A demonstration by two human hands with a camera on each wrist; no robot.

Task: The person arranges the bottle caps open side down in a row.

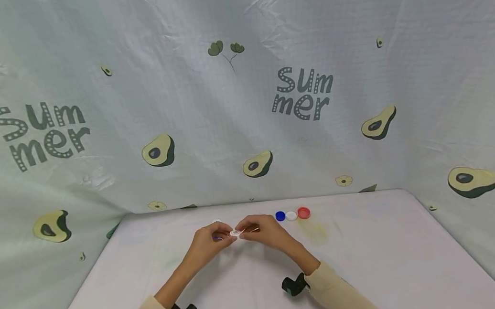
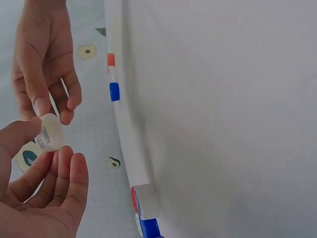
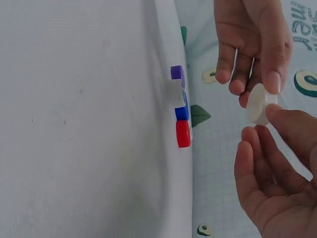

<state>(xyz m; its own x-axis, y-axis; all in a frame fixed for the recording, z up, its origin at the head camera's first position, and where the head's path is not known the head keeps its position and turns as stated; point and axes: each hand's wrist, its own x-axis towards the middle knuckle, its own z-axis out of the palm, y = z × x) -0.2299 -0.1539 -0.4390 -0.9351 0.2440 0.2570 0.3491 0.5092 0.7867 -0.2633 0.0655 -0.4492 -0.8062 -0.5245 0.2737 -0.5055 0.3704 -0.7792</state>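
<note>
A small white bottle cap (image 2: 55, 135) with faint printing on its face is held up between both hands, over the far middle of the table. My left hand (image 1: 213, 238) pinches one edge between thumb and fingertips. From the opposite side my right hand (image 1: 265, 231) pinches it too, thumb at the rim. In the right wrist view the plain white side of the cap (image 3: 258, 104) shows, with the left hand (image 3: 255, 34) above it and the right hand (image 3: 280, 183) below.
Blue (image 1: 280, 216), white (image 1: 291, 215) and red (image 1: 304, 212) caps lie in a row right of the hands near the table's far edge. More caps, including a purple one (image 3: 177, 73), sit behind the left hand. A printed curtain (image 1: 201, 105) hangs behind the table.
</note>
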